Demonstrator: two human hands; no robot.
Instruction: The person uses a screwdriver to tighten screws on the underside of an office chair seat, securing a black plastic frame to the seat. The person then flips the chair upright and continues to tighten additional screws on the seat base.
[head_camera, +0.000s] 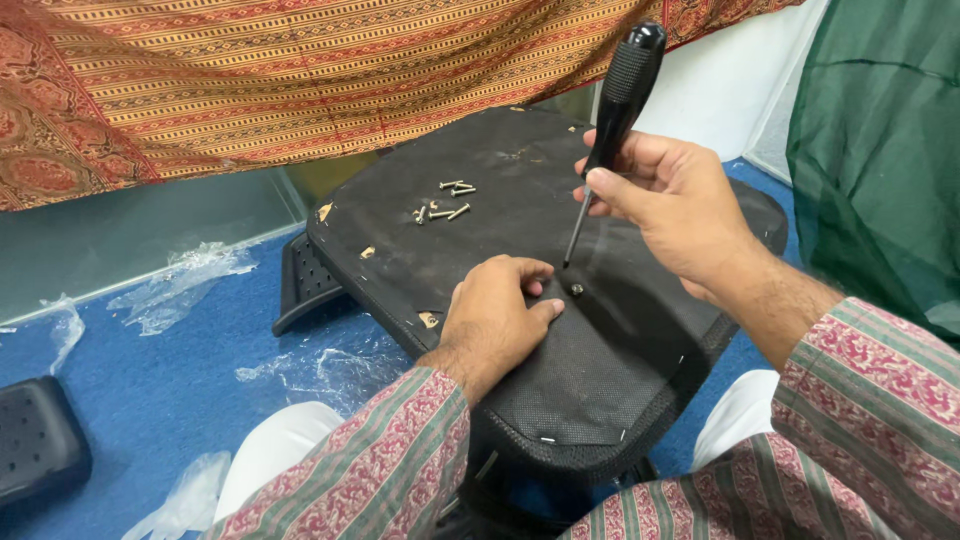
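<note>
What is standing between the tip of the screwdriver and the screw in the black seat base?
Nothing visible: the screwdriver tip hangs just above the screw, with the left hand beside it.

The screwdriver (612, 120) has a black plastic handle, knurled and matt along the grip with a glossy rounded cap, and a thin shaft of bright metal. The seat base (540, 300) is covered in black non-woven cloth, matt and slightly fuzzy, stapled along a stitched fabric edge; small tears show pale wood beneath. The loose screws (443, 203) on it are shiny metal. The floor (150, 380) is blue carpet, rough and dull, strewn with crinkled clear plastic film (180, 285) that catches the light. The armrest pad (35, 440) is black moulded plastic, dimpled and semi-matt. The patterned drape (250, 80) and striped sleeves (880, 400) are soft woven cloth.
</note>
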